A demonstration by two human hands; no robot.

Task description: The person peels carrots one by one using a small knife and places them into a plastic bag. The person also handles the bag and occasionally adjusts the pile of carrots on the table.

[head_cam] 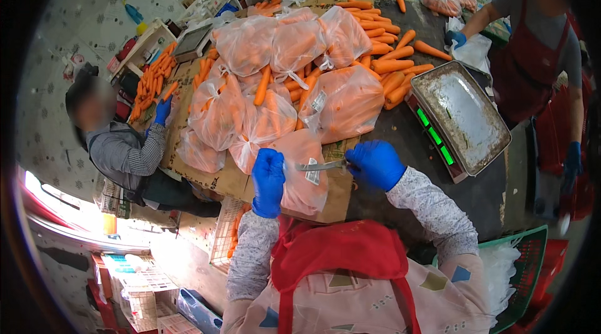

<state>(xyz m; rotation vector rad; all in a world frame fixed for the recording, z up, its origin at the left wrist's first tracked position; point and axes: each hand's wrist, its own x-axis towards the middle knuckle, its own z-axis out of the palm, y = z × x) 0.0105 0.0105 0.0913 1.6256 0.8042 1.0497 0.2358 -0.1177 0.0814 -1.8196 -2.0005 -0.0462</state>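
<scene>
My right hand (375, 165), in a blue glove, is closed on the handle of a knife (324, 165), whose blade points left. The blade lies over a clear plastic bag of carrots (300, 193) that bears a printed label. My left hand (268, 183), also gloved in blue, is closed at the upper left of this bag, left of the knife tip. It seems to pinch the bag's plastic, but the fingers hide the grip. More filled bags (347, 99) are piled beyond my hands, with loose carrots (392, 65) among and beside them.
A weighing scale with a metal tray (462, 115) stands right of the bags. A co-worker (127, 146) at the left holds a carrot; others stand at the right and far side. Cardboard (335, 198) covers part of the table. Crates (533, 277) stand low at both sides.
</scene>
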